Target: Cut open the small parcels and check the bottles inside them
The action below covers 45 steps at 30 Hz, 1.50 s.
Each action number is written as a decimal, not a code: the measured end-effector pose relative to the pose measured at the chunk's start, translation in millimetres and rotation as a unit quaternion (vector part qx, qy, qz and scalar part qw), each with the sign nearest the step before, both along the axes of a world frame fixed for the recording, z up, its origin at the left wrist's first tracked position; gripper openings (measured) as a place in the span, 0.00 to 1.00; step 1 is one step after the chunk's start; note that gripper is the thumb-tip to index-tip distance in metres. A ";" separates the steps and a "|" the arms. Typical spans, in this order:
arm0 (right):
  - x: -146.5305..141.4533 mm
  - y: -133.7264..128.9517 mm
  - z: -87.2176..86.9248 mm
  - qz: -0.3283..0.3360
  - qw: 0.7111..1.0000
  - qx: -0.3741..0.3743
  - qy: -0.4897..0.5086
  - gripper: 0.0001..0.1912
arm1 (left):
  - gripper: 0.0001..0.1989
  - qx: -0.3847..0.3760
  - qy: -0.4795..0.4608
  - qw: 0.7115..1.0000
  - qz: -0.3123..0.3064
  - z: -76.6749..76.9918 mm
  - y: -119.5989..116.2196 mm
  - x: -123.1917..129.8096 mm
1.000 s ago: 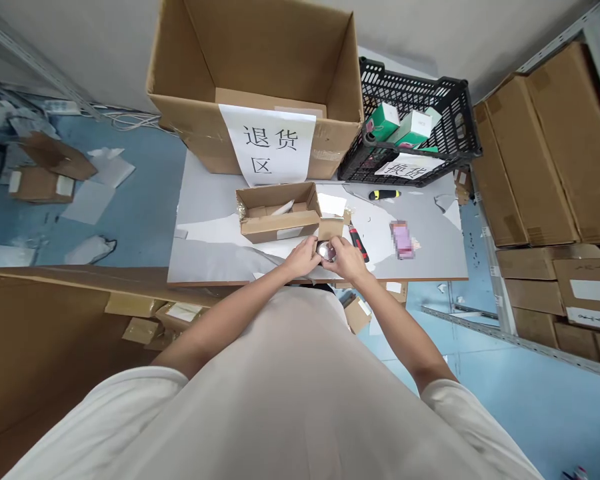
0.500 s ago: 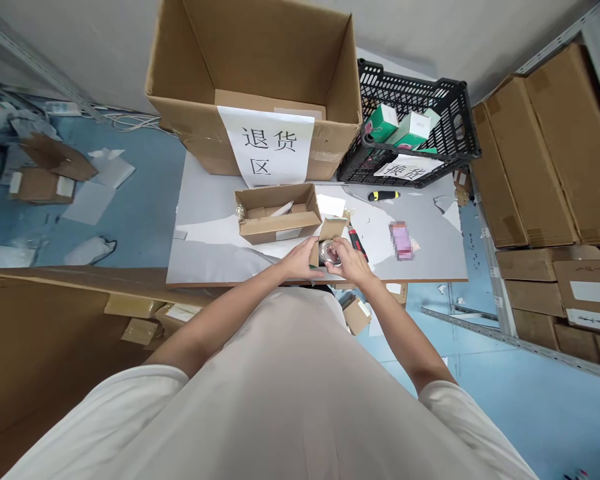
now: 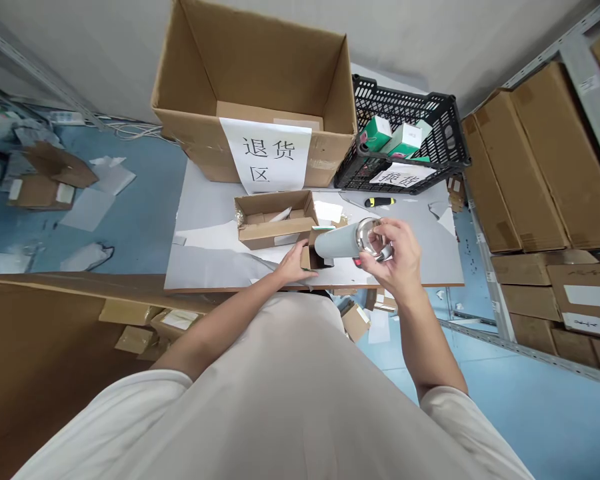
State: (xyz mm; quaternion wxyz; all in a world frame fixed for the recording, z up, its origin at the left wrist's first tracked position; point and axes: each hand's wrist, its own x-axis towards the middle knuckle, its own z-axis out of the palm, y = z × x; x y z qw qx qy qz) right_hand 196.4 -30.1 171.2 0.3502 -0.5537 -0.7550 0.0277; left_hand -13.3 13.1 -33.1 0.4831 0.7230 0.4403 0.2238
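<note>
My right hand (image 3: 395,257) grips the shiny metal lid of a pale blue-grey bottle (image 3: 337,243). The bottle lies nearly level, its far end at the mouth of a small cardboard box (image 3: 311,259). Around the left side of that small box is my left hand (image 3: 293,265), thumb at the near side and fingers at the back. Just behind stands a longer open cardboard box (image 3: 275,233) with some pale packing in it. Part of a red tool shows beneath the bottle.
At the table's back stand a large open carton (image 3: 195,143) with a white sign and a black crate (image 3: 405,170) holding green-white boxes. A yellow-black tool (image 3: 380,202) lies before the crate. Stacked cartons (image 3: 563,160) fill the right side; a big carton (image 3: 55,320) is at left.
My right hand has moved right and drawn the bottle out of the small box, so its long body now shows. My left hand stays on the box.
</note>
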 end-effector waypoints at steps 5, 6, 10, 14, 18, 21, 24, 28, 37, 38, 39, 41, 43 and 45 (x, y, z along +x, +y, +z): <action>-0.2 6.4 14.6 -0.006 1.000 0.006 -0.008 0.18 | 0.63 0.030 -0.033 0.999 0.005 3.8 -3.8 -3.3; -1.5 7.2 16.3 -0.003 1.000 0.005 -0.011 0.18 | 0.66 0.035 -0.037 0.999 0.006 6.9 -6.6 -4.9; -9.4 11.5 28.3 0.008 1.000 0.001 -0.011 0.16 | 0.71 0.095 -0.033 0.991 0.089 36.5 -21.9 -11.5; -20.1 26.9 42.9 -0.011 0.999 -0.038 0.015 0.15 | 0.66 0.183 -0.049 0.969 0.158 85.1 -19.0 -10.5; -22.4 52.1 45.0 0.011 0.988 -0.102 0.116 0.20 | 0.45 0.105 -0.148 0.976 0.125 115.6 -1.1 -8.3; -16.1 69.5 35.3 0.103 0.949 -0.204 0.217 0.28 | 0.38 -0.056 -0.281 0.955 0.068 119.5 -1.5 -11.4; -12.1 81.0 18.0 0.143 0.881 -0.302 0.334 0.26 | 0.37 -0.206 -0.370 0.906 0.027 117.0 -14.2 -12.7; -15.0 87.2 -2.2 0.117 0.823 -0.347 0.434 0.24 | 0.36 -0.254 -0.391 0.883 0.060 113.0 -27.5 -7.4; -12.0 95.2 -12.2 0.098 0.821 -0.330 0.455 0.23 | 0.49 -0.186 -0.382 0.901 0.091 115.6 -30.1 -4.7; -10.7 95.9 -13.0 0.095 0.823 -0.321 0.458 0.23 | 0.49 -0.183 -0.382 0.899 0.112 115.7 -30.9 -4.5; -9.6 96.4 -13.7 0.093 0.827 -0.313 0.458 0.23 | 0.48 -0.180 -0.381 0.897 0.135 115.6 -31.8 -4.3; -8.3 96.7 -13.9 0.090 0.841 -0.297 0.444 0.23 | 0.42 -0.179 -0.376 0.891 0.179 115.2 -34.0 -4.4; -9.0 95.9 -11.9 0.091 0.859 -0.277 0.421 0.25 | 0.35 -0.199 -0.381 0.879 0.204 115.6 -36.3 -5.0; -11.4 94.3 -8.4 0.096 0.867 -0.262 0.413 0.28 | 0.31 -0.237 -0.399 0.862 0.203 117.2 -38.5 -5.7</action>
